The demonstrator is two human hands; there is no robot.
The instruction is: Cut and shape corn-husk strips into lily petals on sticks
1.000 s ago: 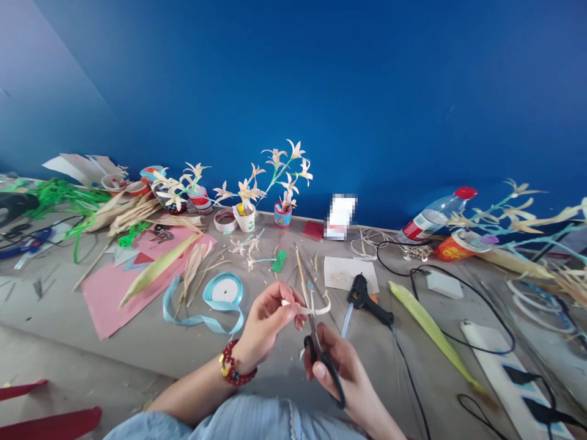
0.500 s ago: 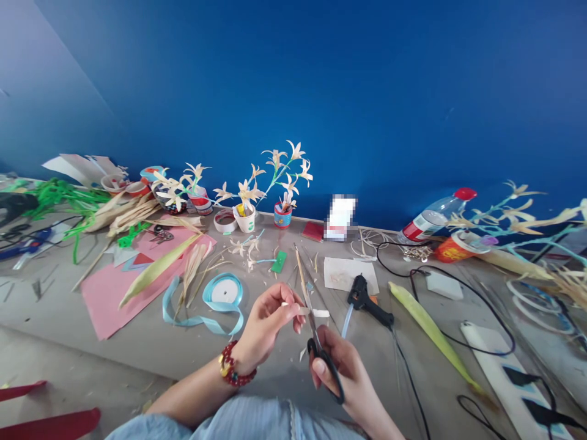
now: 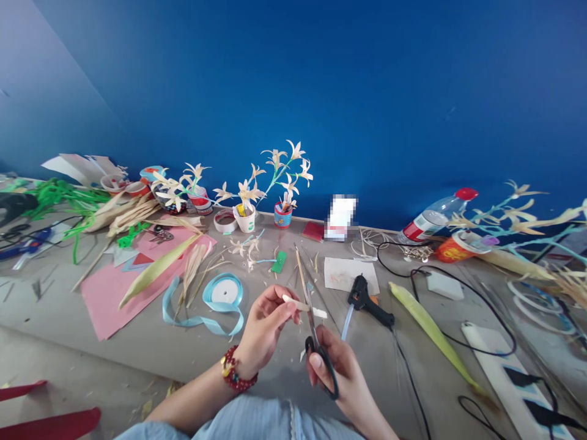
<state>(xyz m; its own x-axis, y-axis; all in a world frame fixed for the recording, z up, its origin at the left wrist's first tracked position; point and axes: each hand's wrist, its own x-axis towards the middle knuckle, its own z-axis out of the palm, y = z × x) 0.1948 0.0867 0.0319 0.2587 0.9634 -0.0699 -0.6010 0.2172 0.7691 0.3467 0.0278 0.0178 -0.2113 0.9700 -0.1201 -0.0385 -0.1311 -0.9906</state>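
A small pale strip (image 3: 297,303), looking like a piece of corn husk, is pinched between the thumb and fingers of my left hand (image 3: 263,327). My right hand (image 3: 343,366) is wrapped round the black handles of a pair of scissors (image 3: 313,330), blades pointing away from me. The strip's right end meets the blades. Just beyond them shows a white piece (image 3: 320,313); I cannot tell whether it joins the strip. Nearest my left hand lies a roll of light blue ribbon (image 3: 210,292). A black glue gun (image 3: 367,300) rests right of the scissors.
Cups with husk flowers (image 3: 244,219) stand along the blue wall. Pink paper (image 3: 103,299) and green husks (image 3: 158,269) lie left. At right are another husk (image 3: 428,327), a power strip (image 3: 495,366), loose cables, an orange cup (image 3: 452,247) and a leaning bottle (image 3: 435,214).
The strip's left end has tilted up between my left fingers, showing more of it. My right hand and the scissors have shifted very slightly left.
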